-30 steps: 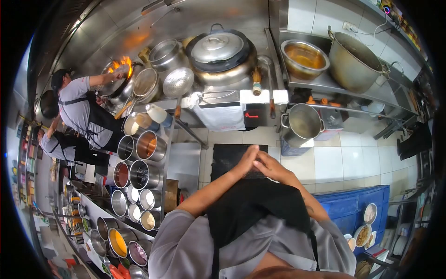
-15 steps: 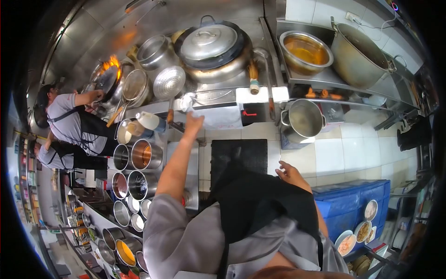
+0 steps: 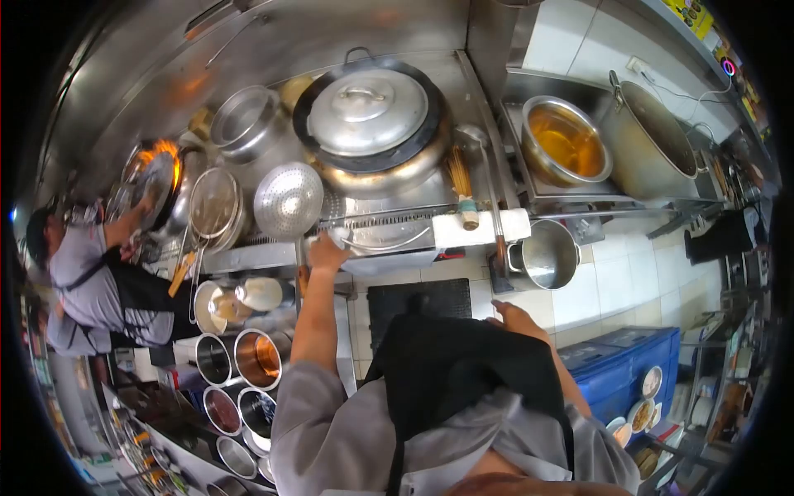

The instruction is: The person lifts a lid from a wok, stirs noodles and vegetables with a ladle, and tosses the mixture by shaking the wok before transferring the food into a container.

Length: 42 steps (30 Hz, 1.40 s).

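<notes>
My left hand (image 3: 328,251) reaches forward to the front edge of the stove, beside the wooden handle of the perforated ladle (image 3: 289,200). Its fingers look curled, and what they hold, if anything, is hidden. A curved metal wire handle (image 3: 389,248) lies just right of it. My right hand (image 3: 519,317) hangs low near my apron, fingers apart, touching nothing. Ahead stands a large wok with a domed metal lid (image 3: 368,112). A bamboo brush (image 3: 461,186) rests by a folded white cloth (image 3: 481,227).
At left, a co-worker (image 3: 103,269) tends a flaming wok (image 3: 153,186). Several metal pots, one with red-brown liquid (image 3: 263,357), stand at lower left. A bowl of oil (image 3: 566,142), a stockpot (image 3: 653,132), a floor pot (image 3: 548,255) and a blue chest (image 3: 608,364) are right.
The camera view has tilted and shifted, so the stove sits lower in the frame. My left hand has curled its fingers at the stove's edge, and the white cloth near it no longer shows.
</notes>
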### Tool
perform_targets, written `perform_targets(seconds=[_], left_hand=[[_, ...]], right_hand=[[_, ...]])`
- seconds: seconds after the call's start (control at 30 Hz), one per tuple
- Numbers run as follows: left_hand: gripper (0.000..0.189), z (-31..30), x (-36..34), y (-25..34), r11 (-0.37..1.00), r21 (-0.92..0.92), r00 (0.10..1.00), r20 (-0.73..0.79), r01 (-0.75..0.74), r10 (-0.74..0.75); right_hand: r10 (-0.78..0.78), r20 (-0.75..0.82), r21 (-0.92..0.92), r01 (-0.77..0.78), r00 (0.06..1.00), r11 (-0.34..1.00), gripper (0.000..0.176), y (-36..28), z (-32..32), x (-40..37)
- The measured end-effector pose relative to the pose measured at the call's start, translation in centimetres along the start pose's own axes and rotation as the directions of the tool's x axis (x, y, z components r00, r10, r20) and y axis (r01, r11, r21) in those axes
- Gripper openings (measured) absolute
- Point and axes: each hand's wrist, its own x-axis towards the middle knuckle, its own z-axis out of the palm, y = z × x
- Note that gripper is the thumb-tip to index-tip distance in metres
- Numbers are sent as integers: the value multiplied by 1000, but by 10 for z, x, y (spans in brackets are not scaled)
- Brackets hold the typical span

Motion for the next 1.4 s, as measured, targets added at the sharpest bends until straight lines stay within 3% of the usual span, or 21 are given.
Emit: perform_targets(seconds=[0.13, 0.17, 0.2, 0.3, 0.33, 0.4, 0.43, 0.5, 0.57, 0.6, 0.63, 0.67, 0.73, 0.77, 0.8, 0.87, 0.97, 1.1, 1.13, 1.3, 1.4], left_hand=[[89, 2, 17, -7, 996, -56, 996, 55, -65, 68], [83, 20, 28, -21, 988, 27, 988, -41, -149, 150], [73, 12, 28, -21, 977, -158, 990, -26, -141, 138], [53, 23, 51, -52, 913, -374, 986, -100, -165, 137], [48, 13, 50, -52, 624, -780, 996, 12, -47, 90], [40, -22, 38, -46, 81, -989, 988, 129, 123, 79], [37, -44, 34, -32, -23, -993, 992, 116, 117, 58], [35, -116, 43, 13, -319, -882, 937, 331, 348, 109], [35, -151, 69, 46, -440, -827, 936, 332, 349, 119], [37, -163, 86, 62, -358, -891, 960, 268, 280, 85], [40, -167, 112, 66, -277, -921, 942, 200, 275, 270], [45, -171, 135, 85, -175, -966, 976, 165, 189, 141], [52, -160, 202, 103, 240, -971, 990, 15, -19, 139], [58, -168, 212, 123, 452, -842, 949, -199, -293, 246], [64, -188, 210, 145, 548, -700, 876, -253, -458, 410], [79, -187, 245, 166, 709, -35, 635, -476, -704, 608], [92, -198, 283, 191, 690, 318, 674, -178, -650, 717], [99, -191, 310, 218, 479, 641, 648, 38, -600, 761], [100, -197, 308, 228, 420, 686, 685, 158, -594, 711], [74, -186, 344, 229, 357, 561, 572, 270, -747, 775], [59, -190, 352, 228, 368, 475, 515, 224, -799, 828]], right_hand=[[-96, 21, -41, 97, 995, 994, 45, -25, -5, 63], [-117, 5, -22, 118, 993, 993, 44, -27, -4, 71], [-90, 4, -12, 90, 996, 996, 44, -34, -7, 76], [-22, 2, 12, 22, 1000, 1000, 44, -44, -20, 84], [9, -7, 21, -9, 1000, 1000, 44, -42, -22, 85], [42, -21, 25, -42, 999, 999, 44, -36, -22, 87], [43, -31, 18, -42, 999, 999, 45, -30, -21, 87], [51, -44, 26, -50, 998, 998, 45, -21, -20, 90], [86, -60, 63, -83, 994, 995, 45, -14, -15, 90], [83, -81, 64, -78, 993, 995, 45, -11, -13, 89], [85, -106, 66, -78, 991, 995, 44, -8, -13, 88], [92, -132, 67, -83, 987, 994, 43, -5, -11, 86], [165, -124, 87, -154, 978, 984, 42, -2, -12, 79], [203, -121, 97, -192, 972, 977, 41, -3, -13, 76], [237, -115, 102, -226, 965, 969, 40, -8, -15, 73], [310, -105, 115, -298, 945, 948, 40, -15, -17, 67], [335, -127, 176, -311, 934, 934, 42, -16, -12, 59], [414, -147, 186, -386, 898, 904, 44, -36, -23, 49], [432, -177, 179, -403, 884, 898, 44, -44, -23, 46], [481, -107, 255, -444, 870, 859, 44, -31, -8, 44], [462, -146, 188, -434, 875, 881, 43, -52, -22, 51]])
